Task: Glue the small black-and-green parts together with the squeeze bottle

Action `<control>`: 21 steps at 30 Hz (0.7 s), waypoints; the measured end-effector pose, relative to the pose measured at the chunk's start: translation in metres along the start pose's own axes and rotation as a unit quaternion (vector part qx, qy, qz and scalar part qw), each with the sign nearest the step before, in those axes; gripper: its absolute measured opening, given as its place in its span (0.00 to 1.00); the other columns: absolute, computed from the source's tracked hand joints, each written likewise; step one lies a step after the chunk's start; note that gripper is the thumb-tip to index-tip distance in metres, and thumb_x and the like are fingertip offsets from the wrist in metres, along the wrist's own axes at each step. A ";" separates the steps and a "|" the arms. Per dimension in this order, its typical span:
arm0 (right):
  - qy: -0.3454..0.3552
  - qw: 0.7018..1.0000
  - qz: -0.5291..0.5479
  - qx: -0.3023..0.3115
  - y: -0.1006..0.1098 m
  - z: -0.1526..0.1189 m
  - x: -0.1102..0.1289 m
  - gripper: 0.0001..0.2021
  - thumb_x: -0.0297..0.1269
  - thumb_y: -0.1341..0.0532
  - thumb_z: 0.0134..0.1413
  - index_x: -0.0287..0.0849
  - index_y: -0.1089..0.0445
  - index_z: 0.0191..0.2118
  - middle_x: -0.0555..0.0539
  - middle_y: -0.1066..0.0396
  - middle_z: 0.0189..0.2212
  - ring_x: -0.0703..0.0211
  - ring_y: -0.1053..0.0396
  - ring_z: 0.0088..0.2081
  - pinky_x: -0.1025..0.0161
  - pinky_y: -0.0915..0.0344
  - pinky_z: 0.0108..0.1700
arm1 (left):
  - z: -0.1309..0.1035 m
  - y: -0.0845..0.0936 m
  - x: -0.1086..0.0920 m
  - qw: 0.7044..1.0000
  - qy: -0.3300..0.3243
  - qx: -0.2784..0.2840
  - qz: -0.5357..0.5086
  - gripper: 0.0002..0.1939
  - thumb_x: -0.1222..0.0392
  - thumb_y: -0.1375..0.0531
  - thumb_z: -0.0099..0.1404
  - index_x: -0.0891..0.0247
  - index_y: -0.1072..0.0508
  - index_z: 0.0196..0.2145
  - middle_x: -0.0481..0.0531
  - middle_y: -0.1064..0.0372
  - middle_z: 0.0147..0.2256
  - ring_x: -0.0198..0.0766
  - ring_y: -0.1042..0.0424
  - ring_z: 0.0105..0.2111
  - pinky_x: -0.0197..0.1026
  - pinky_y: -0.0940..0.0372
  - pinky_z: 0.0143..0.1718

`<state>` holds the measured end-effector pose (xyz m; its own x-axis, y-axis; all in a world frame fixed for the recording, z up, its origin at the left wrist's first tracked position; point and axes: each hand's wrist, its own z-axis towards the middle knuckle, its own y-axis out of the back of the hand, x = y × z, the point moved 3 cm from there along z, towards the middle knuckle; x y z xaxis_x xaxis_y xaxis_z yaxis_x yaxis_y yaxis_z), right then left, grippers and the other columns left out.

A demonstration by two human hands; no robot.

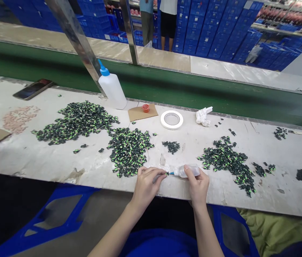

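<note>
Near the table's front edge, my left hand (147,182) pinches a small black and green piece (167,174) between its fingertips. My right hand (198,182) is closed round a small clear bottle (184,171) lying nearly level. Its blue tip (171,173) points left and meets the small piece, or comes very close to it. A pile of black and green pieces (129,150) lies just behind my left hand. Another such pile (227,159) spreads to the right of my right hand. A little heap of dark pieces (171,146) sits beyond the bottle.
Along the back of the table (59,160) stand a phone (34,89), a large white bottle (113,91), a red cup (145,107) on cardboard (136,114), a tape roll (164,124) and crumpled tissue (203,117). A larger pile (78,121) lies left. Two people stand beyond.
</note>
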<state>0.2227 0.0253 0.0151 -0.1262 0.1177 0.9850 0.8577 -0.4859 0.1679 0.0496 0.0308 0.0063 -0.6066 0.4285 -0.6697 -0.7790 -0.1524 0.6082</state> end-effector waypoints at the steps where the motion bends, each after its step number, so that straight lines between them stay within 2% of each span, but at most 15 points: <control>1: 0.000 1.000 0.001 0.000 0.000 0.000 0.000 0.16 0.46 0.35 0.42 0.39 0.34 0.18 0.53 0.38 0.15 0.63 0.42 0.21 0.66 0.42 0.24 | 0.000 0.000 0.000 1.000 0.001 0.001 0.000 0.04 0.63 0.40 0.65 0.59 0.27 0.31 0.44 0.21 0.30 0.36 0.24 0.30 0.43 0.47 0.38; 13: 0.003 1.000 -0.005 -0.026 0.003 0.000 -0.005 0.17 0.48 0.35 0.41 0.39 0.35 0.18 0.53 0.39 0.16 0.63 0.42 0.21 0.65 0.43 0.24 | 0.001 0.001 -0.001 1.000 0.002 0.004 0.010 0.04 0.62 0.40 0.65 0.59 0.27 0.30 0.44 0.21 0.30 0.35 0.23 0.30 0.43 0.47 0.39; 21: -0.003 1.000 -0.001 -0.002 0.000 -0.001 0.002 0.16 0.47 0.35 0.41 0.40 0.36 0.17 0.53 0.39 0.14 0.64 0.43 0.20 0.66 0.44 0.23 | 0.001 0.001 -0.001 1.000 0.008 -0.002 0.003 0.04 0.63 0.39 0.64 0.59 0.27 0.30 0.44 0.21 0.30 0.36 0.23 0.30 0.43 0.48 0.39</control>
<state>0.2220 0.0249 0.0174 -0.1241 0.1236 0.9845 0.8553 -0.4897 0.1693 0.0501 0.0308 0.0080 -0.6143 0.4130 -0.6723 -0.7755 -0.1585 0.6112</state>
